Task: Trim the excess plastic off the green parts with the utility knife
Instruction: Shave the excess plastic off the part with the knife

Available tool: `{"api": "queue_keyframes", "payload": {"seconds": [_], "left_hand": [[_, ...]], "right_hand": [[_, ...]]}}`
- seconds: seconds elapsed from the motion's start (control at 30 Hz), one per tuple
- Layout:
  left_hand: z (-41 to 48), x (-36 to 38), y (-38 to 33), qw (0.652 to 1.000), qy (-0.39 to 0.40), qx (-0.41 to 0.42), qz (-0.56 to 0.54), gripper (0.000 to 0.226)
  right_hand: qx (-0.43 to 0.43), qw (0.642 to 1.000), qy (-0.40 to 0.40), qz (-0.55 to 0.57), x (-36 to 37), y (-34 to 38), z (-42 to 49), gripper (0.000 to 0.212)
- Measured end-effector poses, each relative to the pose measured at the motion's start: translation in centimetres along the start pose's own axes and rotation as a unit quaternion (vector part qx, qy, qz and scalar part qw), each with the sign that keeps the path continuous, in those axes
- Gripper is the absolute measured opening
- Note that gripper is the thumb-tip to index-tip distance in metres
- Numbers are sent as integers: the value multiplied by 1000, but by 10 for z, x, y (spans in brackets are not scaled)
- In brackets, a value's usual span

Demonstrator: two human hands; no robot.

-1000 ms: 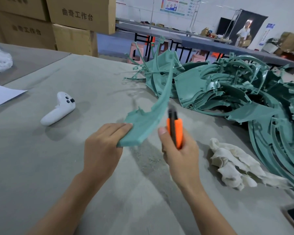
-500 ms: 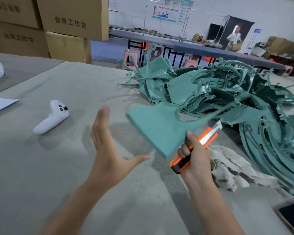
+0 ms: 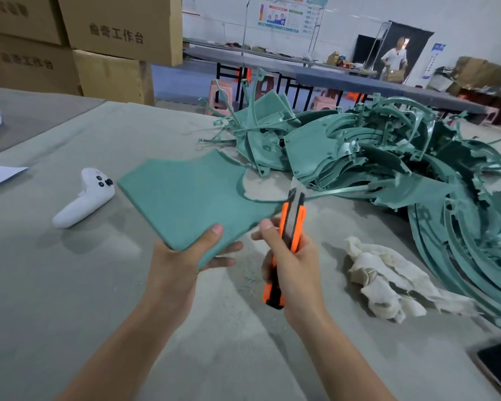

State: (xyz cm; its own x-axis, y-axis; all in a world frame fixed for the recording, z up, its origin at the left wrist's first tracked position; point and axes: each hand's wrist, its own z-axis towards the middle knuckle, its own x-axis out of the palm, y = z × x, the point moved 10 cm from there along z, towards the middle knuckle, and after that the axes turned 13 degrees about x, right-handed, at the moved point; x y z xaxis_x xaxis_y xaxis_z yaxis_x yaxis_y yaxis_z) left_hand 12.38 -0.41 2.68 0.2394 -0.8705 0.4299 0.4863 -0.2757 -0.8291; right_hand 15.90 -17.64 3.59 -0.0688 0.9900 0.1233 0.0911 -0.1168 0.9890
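1. The left hand (image 3: 182, 256) grips the near corner of a flat green part (image 3: 191, 204), thumb on top and fingers curled beneath, holding it raised above the table (image 3: 70, 314).
2. The right hand (image 3: 297, 264) is wrapped round an orange-and-black utility knife (image 3: 292, 227), with the thumb lying along the handle's left side and the blade extended, pointing away from the person.
3. The blade stands just beside the part's right edge, where a thin curved strip of plastic runs off the panel (whether steel meets plastic there, I cannot tell).
4. A tangled pile of green parts (image 3: 402, 175) covers the far right of the table, beyond the knife.
5. A crumpled white cloth (image 3: 388, 282) lies on the table, just right of the right hand.
6. A white handheld controller (image 3: 84, 198) rests on the table, left of the held part.
7. Fine green shavings (image 3: 252, 274) are scattered on the table below the two hands.
8. Stacked cardboard boxes (image 3: 113, 33) stand at the far left, and a white sheet of paper (image 3: 0, 175) lies at the table's left edge.
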Motion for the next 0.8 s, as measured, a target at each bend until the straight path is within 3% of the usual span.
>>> {"api": "queue_keyframes", "payload": {"seconds": [0.1,0.2,0.33,0.53,0.8], "left_hand": [[3,-16,-21,992,-64,86,71,20],[2,-28,-27,979,-97,113,137,18],[-1,-28,-33,972,-111,131,160,21],[-5,-23,-40,967,-121,153,162,43],[-8,-20,-44,963,-128,162,176,44]], "right_hand": [[-80,988,-73,-107,-18,16,-3,23],[-162,944,-145,-248,-32,32,-6,12],[-145,909,-160,-357,-39,28,9,10],[-137,884,-176,-411,-43,24,17,10],[-126,871,-229,-416,-58,27,21,11]]}}
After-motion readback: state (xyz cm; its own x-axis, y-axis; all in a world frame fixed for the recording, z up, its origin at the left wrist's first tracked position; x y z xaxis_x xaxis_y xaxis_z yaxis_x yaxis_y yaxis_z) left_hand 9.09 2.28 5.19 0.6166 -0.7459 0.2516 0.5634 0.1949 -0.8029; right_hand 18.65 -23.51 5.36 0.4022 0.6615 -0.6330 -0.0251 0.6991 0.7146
